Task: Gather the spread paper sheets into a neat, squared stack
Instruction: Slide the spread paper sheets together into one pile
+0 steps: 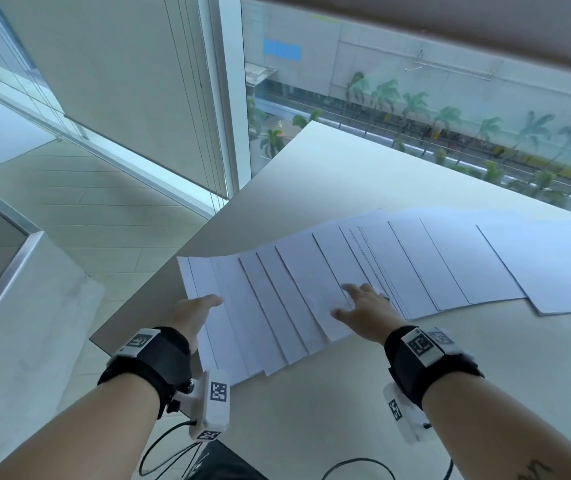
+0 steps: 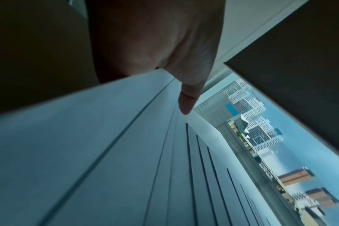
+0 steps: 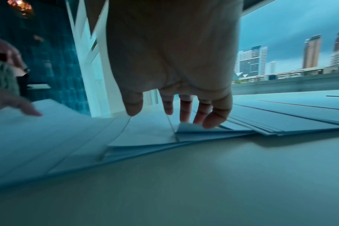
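Note:
Several white paper sheets lie fanned in an overlapping row across the pale table, from its left edge to the far right. My left hand holds the fan's left end, which is lifted a little; the thumb lies on top of the sheets and the fingers are hidden beneath. My right hand rests on the middle of the fan, its fingers spread. In the right wrist view its fingertips touch the sheets, one corner curling up beside them.
The table's left edge runs diagonally just beside my left hand, with the floor below it. A window stands behind the far edge. Bare tabletop lies in front of the fan. Cables hang near my body.

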Motion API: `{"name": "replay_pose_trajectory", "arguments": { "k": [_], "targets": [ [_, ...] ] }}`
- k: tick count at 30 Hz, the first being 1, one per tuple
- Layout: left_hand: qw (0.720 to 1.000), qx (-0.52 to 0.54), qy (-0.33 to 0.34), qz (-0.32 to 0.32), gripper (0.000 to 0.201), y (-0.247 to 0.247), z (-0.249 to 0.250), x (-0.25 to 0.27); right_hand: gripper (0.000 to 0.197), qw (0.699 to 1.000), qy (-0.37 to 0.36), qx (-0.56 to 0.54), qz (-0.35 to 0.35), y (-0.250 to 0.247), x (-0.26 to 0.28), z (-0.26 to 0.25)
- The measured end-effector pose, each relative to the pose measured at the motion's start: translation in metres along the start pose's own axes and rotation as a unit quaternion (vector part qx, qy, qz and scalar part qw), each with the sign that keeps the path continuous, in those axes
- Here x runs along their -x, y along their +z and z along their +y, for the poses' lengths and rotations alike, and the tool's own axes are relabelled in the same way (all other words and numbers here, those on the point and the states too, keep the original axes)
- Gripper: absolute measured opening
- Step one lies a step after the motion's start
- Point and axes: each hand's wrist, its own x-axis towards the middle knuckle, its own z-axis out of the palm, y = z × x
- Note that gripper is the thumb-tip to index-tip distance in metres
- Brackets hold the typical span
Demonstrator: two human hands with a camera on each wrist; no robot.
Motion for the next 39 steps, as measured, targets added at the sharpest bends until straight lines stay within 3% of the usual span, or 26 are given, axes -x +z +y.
{"name": "replay_pose_trajectory", "arguments": {
  "k": [4, 9, 14, 18, 23, 27, 29, 33, 39],
  "targets": [
    [1.000, -0.012, -0.004, -0.001, 0.068, -0.001, 0.001, -0.001, 0.065, 0.993, 0.070, 0.009, 0.091, -0.023, -0.019, 0.023],
    [1.000, 0.000, -0.010, -0.005, 0.069, -0.004, -0.005, -0.010, 0.082, 0.986, 0.165, 0.024, -0.012, -0.029, -0.042, 0.054],
    [1.000, 0.004, -0.012, -0.027, 0.069, 0.006, -0.006, -0.008, 0.098, 0.983, 0.157, 0.069, -0.057, -0.025, -0.041, 0.044],
    [0.999, 0.002, 0.002, -0.043, 0.083, 0.019, -0.005, -0.011, 0.102, 0.986, 0.136, 0.069, -0.063, -0.016, -0.033, 0.034],
    [0.999, 0.002, 0.023, -0.038, 0.070, 0.029, -0.006, -0.014, 0.098, 0.990, 0.112, 0.054, -0.063, -0.014, -0.026, 0.033],
    [0.999, 0.005, 0.032, -0.020, 0.031, 0.029, -0.009, -0.014, 0.078, 0.997, 0.074, -0.006, -0.001, -0.032, -0.031, 0.050],
    [0.998, 0.031, 0.037, -0.027, 0.008, 0.028, -0.009, -0.010, 0.075, 0.992, 0.105, -0.044, 0.046, -0.044, -0.036, 0.068],
    [0.996, 0.054, 0.042, -0.049, 0.010, 0.023, -0.010, -0.011, 0.080, 0.983, 0.179, -0.019, 0.030, -0.051, -0.043, 0.105],
    [0.993, 0.069, 0.006, -0.093, 0.023, 0.010, -0.012, -0.012, 0.096, 0.987, 0.157, 0.023, -0.012, -0.048, -0.030, 0.105]
  ]
}}
